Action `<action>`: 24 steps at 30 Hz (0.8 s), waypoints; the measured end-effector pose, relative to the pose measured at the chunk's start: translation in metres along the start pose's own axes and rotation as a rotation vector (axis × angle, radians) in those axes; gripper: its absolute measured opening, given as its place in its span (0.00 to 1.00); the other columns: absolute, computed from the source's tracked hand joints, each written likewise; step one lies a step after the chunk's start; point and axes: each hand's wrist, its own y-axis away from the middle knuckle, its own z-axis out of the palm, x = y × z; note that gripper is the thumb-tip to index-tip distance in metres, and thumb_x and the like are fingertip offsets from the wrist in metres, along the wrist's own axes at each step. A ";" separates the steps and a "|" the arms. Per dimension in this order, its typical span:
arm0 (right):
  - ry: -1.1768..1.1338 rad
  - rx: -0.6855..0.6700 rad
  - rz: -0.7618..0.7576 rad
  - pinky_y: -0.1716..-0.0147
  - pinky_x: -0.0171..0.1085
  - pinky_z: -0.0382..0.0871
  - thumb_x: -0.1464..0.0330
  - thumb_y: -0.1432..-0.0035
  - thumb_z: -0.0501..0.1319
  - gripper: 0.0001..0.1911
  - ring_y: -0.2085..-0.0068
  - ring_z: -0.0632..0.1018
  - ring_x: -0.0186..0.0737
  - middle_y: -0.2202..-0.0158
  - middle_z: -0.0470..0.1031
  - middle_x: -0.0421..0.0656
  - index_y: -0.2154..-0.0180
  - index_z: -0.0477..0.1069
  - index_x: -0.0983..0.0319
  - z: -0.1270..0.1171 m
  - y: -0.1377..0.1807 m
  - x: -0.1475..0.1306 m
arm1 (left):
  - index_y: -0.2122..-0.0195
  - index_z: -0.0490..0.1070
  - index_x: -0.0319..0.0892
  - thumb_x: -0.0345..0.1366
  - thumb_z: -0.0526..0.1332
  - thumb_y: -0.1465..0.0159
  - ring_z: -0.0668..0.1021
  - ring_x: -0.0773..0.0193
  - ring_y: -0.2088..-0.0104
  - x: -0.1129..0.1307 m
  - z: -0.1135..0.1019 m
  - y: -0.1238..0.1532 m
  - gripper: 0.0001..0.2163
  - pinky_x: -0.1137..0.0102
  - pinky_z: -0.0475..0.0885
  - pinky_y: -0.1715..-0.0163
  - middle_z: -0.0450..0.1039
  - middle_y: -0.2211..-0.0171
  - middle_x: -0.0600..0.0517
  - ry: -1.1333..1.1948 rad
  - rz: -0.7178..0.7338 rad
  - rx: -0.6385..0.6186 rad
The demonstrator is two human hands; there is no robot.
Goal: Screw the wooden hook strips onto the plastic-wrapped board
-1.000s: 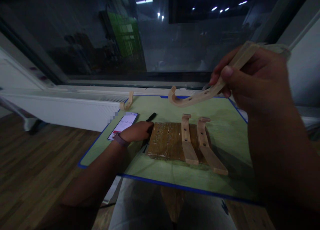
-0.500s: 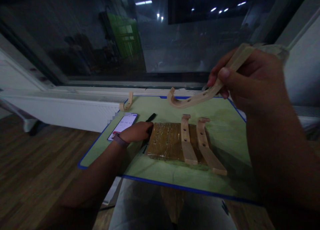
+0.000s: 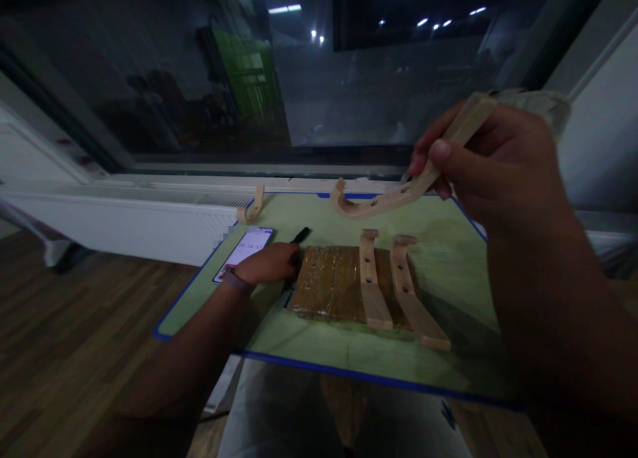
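Observation:
Raised above the right side of the table, my right hand [image 3: 498, 155] grips a curved wooden hook [image 3: 379, 202] with screw holes, its bent end pointing left. My left hand [image 3: 272, 262] rests by the left edge of a tape-wrapped brown block [image 3: 326, 282]; its fingers are curled and mostly hidden, so what they hold cannot be seen. A black-tipped tool [image 3: 300, 235] sticks out just beyond that hand. Two more wooden hooks, one straight up the block [image 3: 375, 292] and one to its right [image 3: 413, 292], lie across the block side by side.
A phone [image 3: 244, 248] with a lit timer lies left of my left hand. Behind it a small wooden hook [image 3: 252, 207] stands at the table's far left corner. The green table [image 3: 209, 312] has a blue edge. A white radiator [image 3: 124, 219] and a window stand beyond.
My right hand has shifted slightly left and down with the wooden hook still in it. My left hand stays by the block, nearly still.

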 end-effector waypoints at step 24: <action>-0.014 -0.089 -0.010 0.84 0.30 0.60 0.58 0.44 0.73 0.15 0.79 0.71 0.28 0.74 0.77 0.36 0.69 0.75 0.60 0.001 0.002 -0.001 | 0.63 0.78 0.38 0.29 0.56 0.36 0.82 0.57 0.62 0.018 -0.005 -0.001 0.10 0.67 0.73 0.61 0.82 0.60 0.41 -0.126 -0.122 0.014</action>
